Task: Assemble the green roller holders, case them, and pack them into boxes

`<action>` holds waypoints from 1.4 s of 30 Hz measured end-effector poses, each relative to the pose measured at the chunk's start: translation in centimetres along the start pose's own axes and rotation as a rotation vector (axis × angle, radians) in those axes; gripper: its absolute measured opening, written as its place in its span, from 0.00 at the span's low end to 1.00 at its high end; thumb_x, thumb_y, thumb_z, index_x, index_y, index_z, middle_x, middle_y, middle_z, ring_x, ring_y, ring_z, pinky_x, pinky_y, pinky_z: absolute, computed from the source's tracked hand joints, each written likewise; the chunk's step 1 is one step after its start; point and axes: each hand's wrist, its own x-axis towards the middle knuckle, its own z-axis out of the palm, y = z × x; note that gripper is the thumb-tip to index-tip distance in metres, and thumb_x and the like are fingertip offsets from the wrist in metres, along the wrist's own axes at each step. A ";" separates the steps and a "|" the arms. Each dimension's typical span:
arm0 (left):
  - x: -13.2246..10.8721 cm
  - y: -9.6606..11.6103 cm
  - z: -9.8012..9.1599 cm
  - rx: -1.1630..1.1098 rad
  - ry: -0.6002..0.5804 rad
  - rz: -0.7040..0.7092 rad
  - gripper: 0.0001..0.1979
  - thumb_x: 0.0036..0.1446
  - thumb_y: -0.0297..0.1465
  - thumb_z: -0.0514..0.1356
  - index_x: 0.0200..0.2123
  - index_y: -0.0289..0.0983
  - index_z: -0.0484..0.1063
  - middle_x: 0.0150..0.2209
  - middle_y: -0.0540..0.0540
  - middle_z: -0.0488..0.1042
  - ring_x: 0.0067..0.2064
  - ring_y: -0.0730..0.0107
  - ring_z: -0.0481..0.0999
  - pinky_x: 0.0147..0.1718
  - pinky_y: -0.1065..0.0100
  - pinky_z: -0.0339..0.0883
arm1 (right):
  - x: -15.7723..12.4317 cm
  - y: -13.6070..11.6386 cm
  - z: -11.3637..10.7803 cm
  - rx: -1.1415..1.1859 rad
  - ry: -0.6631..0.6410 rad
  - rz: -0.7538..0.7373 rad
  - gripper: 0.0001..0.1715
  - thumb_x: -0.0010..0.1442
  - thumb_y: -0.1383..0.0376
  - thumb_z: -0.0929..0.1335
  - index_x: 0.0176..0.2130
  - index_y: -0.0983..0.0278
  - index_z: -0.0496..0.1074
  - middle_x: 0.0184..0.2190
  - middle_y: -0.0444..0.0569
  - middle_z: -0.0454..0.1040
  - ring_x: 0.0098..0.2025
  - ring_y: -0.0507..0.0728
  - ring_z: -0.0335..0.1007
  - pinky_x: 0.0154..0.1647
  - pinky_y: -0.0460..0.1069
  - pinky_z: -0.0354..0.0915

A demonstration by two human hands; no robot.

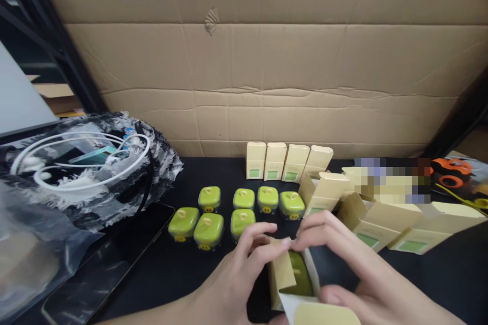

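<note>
A cream box [277,277] with raised flaps is at the front centre, and a green lid shows inside it. My left hand [244,269] wraps round the box's left side, fingers on the top edge near a flap. My right hand [354,264] is at the box's right side, fingertips at its far edge and thumb near the front flap. Behind my hands stand several small clear containers with green lids, among them one [208,229] left of centre and one [292,204] at the right.
Several closed cream boxes [274,160] stand at the back; open ones [415,231] are at the right. A dark phone-like panel [114,264], a fluffy bag [110,183] with white cable, and clear plastic [34,259] lie left. Cardboard [267,61] forms the back wall.
</note>
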 end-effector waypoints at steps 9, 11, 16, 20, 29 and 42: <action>-0.4 -1.4 1.1 -0.030 0.116 0.091 0.29 0.51 0.37 0.67 0.53 0.46 0.57 0.57 0.37 0.61 0.55 0.52 0.70 0.47 0.60 0.71 | -0.4 0.6 1.4 0.144 0.222 -0.146 0.28 0.57 0.43 0.66 0.53 0.50 0.66 0.42 0.46 0.76 0.45 0.61 0.74 0.48 0.48 0.67; -0.2 -1.2 0.9 -0.049 0.102 0.112 0.26 0.53 0.39 0.65 0.52 0.45 0.58 0.57 0.36 0.59 0.56 0.51 0.69 0.48 0.60 0.70 | -0.2 0.5 1.8 0.126 0.232 -0.172 0.23 0.59 0.52 0.69 0.53 0.51 0.65 0.41 0.47 0.76 0.43 0.59 0.74 0.45 0.47 0.68; 0.3 0.7 0.1 -0.185 0.079 -0.032 0.18 0.56 0.33 0.63 0.47 0.45 0.60 0.53 0.40 0.64 0.56 0.54 0.68 0.52 0.58 0.67 | 0.4 0.9 2.4 0.241 0.252 0.003 0.10 0.63 0.67 0.67 0.43 0.52 0.71 0.39 0.44 0.74 0.43 0.53 0.72 0.44 0.44 0.68; 0.2 1.3 0.3 -0.276 0.146 -0.118 0.29 0.53 0.29 0.65 0.51 0.50 0.51 0.53 0.43 0.65 0.54 0.56 0.71 0.51 0.57 0.67 | 0.8 1.3 2.9 0.437 0.214 0.320 0.09 0.62 0.56 0.67 0.36 0.58 0.75 0.35 0.46 0.74 0.38 0.55 0.72 0.38 0.46 0.68; 0.1 1.2 0.4 -0.259 0.128 -0.137 0.35 0.52 0.27 0.64 0.56 0.52 0.46 0.55 0.43 0.66 0.55 0.55 0.71 0.51 0.55 0.68 | 1.2 1.7 3.2 0.595 0.140 0.436 0.15 0.58 0.51 0.69 0.33 0.59 0.76 0.34 0.45 0.72 0.35 0.53 0.68 0.35 0.46 0.64; 0.6 1.5 -0.1 -0.208 0.078 -0.163 0.34 0.51 0.27 0.63 0.57 0.50 0.51 0.52 0.46 0.68 0.52 0.60 0.72 0.51 0.63 0.68 | 1.1 1.6 3.7 0.670 0.135 0.485 0.17 0.57 0.50 0.70 0.34 0.62 0.73 0.30 0.43 0.69 0.32 0.52 0.65 0.33 0.46 0.63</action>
